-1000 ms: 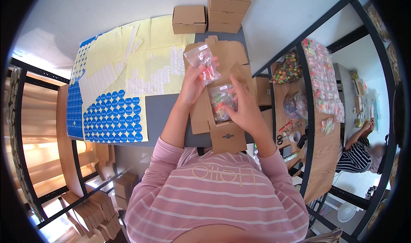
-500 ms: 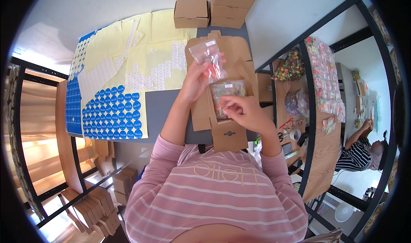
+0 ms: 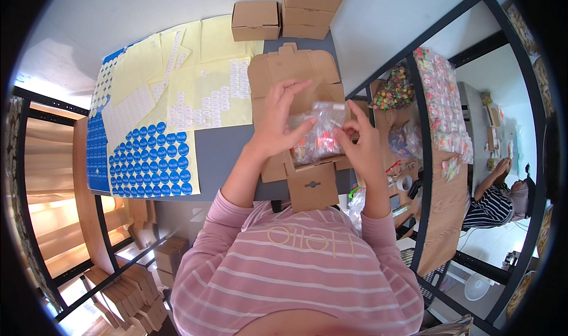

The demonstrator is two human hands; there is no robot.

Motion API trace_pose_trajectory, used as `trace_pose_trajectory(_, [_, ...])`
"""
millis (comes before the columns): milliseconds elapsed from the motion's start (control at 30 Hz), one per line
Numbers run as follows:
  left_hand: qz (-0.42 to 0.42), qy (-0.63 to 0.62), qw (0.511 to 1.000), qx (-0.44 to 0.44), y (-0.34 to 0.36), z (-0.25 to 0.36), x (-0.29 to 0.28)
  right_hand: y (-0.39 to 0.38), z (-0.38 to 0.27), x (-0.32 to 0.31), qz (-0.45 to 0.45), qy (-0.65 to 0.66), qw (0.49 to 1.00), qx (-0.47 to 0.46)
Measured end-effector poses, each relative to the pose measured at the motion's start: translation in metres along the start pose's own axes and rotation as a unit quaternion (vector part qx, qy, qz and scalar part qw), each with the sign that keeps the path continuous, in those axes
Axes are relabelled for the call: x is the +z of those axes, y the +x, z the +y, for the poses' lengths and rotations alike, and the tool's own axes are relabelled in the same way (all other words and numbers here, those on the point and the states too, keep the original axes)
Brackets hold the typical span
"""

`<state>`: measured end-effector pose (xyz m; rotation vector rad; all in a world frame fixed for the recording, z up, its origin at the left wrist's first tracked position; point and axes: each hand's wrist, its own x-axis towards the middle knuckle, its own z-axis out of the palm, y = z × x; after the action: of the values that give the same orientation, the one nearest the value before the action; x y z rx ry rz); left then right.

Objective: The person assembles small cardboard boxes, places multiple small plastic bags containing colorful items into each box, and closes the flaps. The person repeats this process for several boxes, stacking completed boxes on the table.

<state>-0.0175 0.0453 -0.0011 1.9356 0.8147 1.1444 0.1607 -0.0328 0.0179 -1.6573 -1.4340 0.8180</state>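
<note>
The box (image 3: 314,199) lies open at the tabletop's near edge, its slotted flap toward the person and its lid spread away. The clear bag (image 3: 327,139) with red pieces is in the mouth of the box, label end farthest off and a little blurred; more clear plastic shows below it at left. To seat it well, I would keep the bag flat, spread its pieces evenly and press its corners inside the walls, clear of the fold lines.

The grip differs by side. The left hand (image 3: 277,123) is wide open, fingers raised, thumb at the bag's left edge. The right hand (image 3: 362,148) is half curled at the bag's right edge; I cannot tell whether it pinches the plastic.

Beyond, the grey tabletop (image 3: 223,158) carries blue stickers (image 3: 151,164), then a closed box (image 3: 255,22) beside stacked boxes (image 3: 310,16).
</note>
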Motion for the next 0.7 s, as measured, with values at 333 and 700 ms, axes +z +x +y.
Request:
trace_pose_trajectory(333, [-0.167,0.264,0.950,-0.015,-0.026,0.023,0.006,0.000,0.006,-0.001,-0.023,-0.281,0.933,-0.223])
trace_pose_trajectory(700, [-0.223,0.261,0.939,0.019,-0.025,0.028,0.016,-0.003,0.034,-0.023,0.042,-0.161,0.966,-0.200])
